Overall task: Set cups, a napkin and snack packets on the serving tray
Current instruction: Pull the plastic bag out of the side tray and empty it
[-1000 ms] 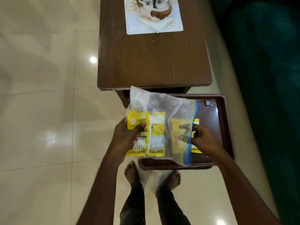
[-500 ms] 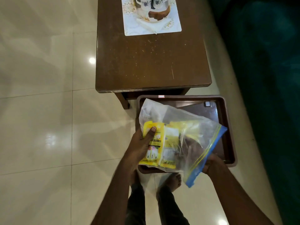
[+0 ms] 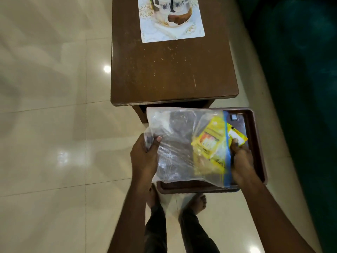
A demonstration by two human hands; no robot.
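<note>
— While the snack packets [image 3: 209, 145] sit crowded at the mouth end of the clear bag [image 3: 175, 143], which step is this?
— Emptying the bag, I'd say. The packets are yellow and mostly inside. One yellow packet [image 3: 238, 136] pokes out past the blue zip strip. I see none lying on the tray [image 3: 259, 143], but the bag hangs right over it and hides most of the tray floor.
— Hands?
— Right hand [image 3: 241, 161] is at the bag mouth, thumb and fingers pinching that poking-out packet. Left hand [image 3: 144, 157] has its fingers curled tight round the bag's closed end, plastic bunched in the grip.
— Next move?
— Probably pull that packet clear, lay it on the tray, then do the rest. The left hand needs to hold the bag firm against the pull. Thin plastic, so the packets may cling or snag at the zip.
— Cups, napkin?
— Cups [image 3: 169, 4] are on a white mat [image 3: 197, 30] at the far end of the brown table [image 3: 173, 73], well apart from the tray. Napkin I can't tell. My guess is it's early going.
</note>
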